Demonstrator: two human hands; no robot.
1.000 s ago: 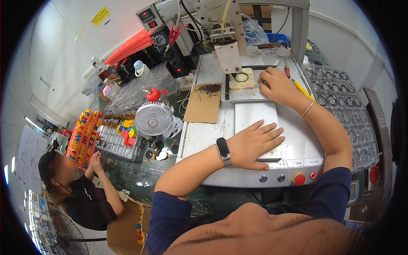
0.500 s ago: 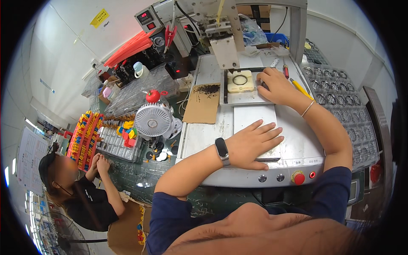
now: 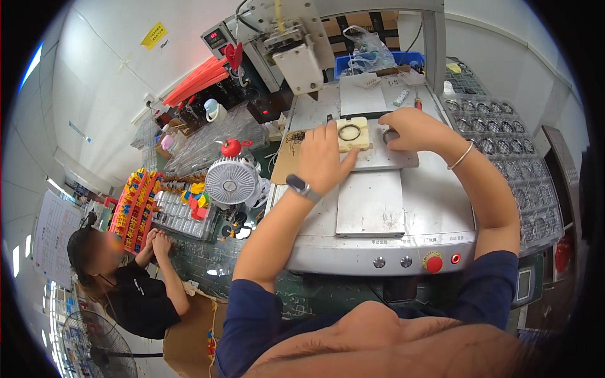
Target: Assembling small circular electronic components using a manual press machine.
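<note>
A cream block [image 3: 361, 142] sits on a grey metal plate [image 3: 378, 157] on the machine bed, with a dark ring [image 3: 350, 131] lying in its round recess. My left hand [image 3: 322, 159] rests along the block's left side, fingers stretched forward and thumb spread toward its front edge. To the right of the block, my right hand [image 3: 419, 131] is closed, pinching a dark round ring part [image 3: 390, 135] close above the plate. Its other fingers are curled and partly hidden. The machine head [image 3: 299, 68] hangs behind and to the left of the block.
A red stop button [image 3: 432, 263] is on the machine's front panel. Clear trays of ring parts [image 3: 498, 148] lie at right. Left stand a white fan [image 3: 231, 181] and a brown cardboard sheet [image 3: 287, 165]. A seated co-worker [image 3: 135, 283] has clasped hands. A red-handled tool [image 3: 418, 101] lies behind.
My left hand has moved from the front of the bed up to the block's left side. The plate and block have come nearer. My right hand now shows a ring part in its fingers.
</note>
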